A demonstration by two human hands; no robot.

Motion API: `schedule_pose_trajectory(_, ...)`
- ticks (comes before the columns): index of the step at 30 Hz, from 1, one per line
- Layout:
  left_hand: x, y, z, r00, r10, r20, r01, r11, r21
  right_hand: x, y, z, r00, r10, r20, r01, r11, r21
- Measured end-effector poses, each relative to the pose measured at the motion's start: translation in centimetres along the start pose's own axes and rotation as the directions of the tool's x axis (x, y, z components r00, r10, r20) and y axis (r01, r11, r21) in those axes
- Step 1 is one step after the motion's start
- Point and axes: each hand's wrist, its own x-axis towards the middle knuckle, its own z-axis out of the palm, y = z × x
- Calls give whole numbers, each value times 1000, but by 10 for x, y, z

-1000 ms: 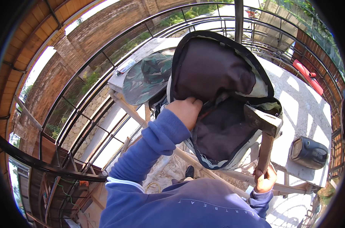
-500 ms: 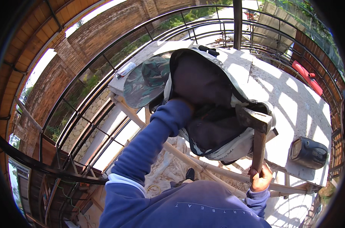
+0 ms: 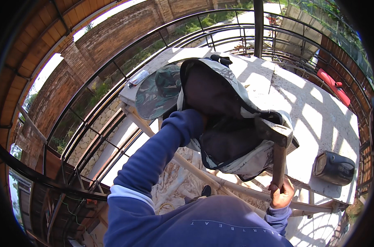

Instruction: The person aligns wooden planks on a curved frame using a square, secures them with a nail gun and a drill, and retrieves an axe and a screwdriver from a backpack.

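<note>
A pale grey patterned bag (image 3: 253, 162) with a dark lining gapes open at the near edge of the rough pale tabletop. My left hand (image 3: 204, 120) reaches into its mouth; only a sliver of skin shows past the blue cuff, and the fingers are hidden inside. My right hand (image 3: 281, 192) is wrapped round the lower end of the wooden handle of a hammer (image 3: 279, 164). The hammer stands upright, its blocky metal head overlapping the right side of the bag's opening. Whether the head touches the bag, I cannot tell.
A camouflage hat (image 3: 158, 92) lies left of the bag, with a white tube-like item (image 3: 138, 77) beyond it. A dark portable speaker (image 3: 334, 167) sits at the table's right. Curved black railings (image 3: 113, 61) surround the table, and a red object (image 3: 333, 87) leans there.
The bag's opening has shifted slightly left and changed shape. The hammer has tilted a little, its head moving slightly left. My left arm is a bit lower, its hand still inside the bag.
</note>
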Motion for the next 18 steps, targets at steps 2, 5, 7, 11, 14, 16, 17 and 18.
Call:
schedule_pose_trajectory(2,4,-5,15,998,-5,-55,6,1000,4,-2,5,1,1000,6,-10,-6,1000,18)
schedule_pose_trajectory(5,0,-5,25,972,1,-234,-4,1000,-14,-3,2,2,998,51,-29,-49,997,60)
schedule_pose_trajectory(7,-6,2,17,954,-89,-287,86,996,-23,-1,-4,1,998,47,-44,-43,994,99)
schedule_pose_trajectory(11,-32,23,-7,899,-281,-335,234,957,-172,1,-1,-3,998,-5,-70,10,997,73)
schedule_pose_trajectory(14,-54,27,-13,777,-325,-539,247,945,-213,1,-1,-4,997,17,-69,-12,997,70)
schedule_pose_trajectory(16,-73,30,-26,680,-287,-675,126,952,-277,2,-2,-3,997,29,-66,-24,997,77)
schedule_pose_trajectory(17,-85,31,-33,620,-274,-735,66,952,-299,2,-4,-5,998,33,-60,-28,996,86)
schedule_pose_trajectory(18,-96,32,-38,576,-285,-766,-6,936,-353,3,-4,-4,998,37,-50,-32,995,97)
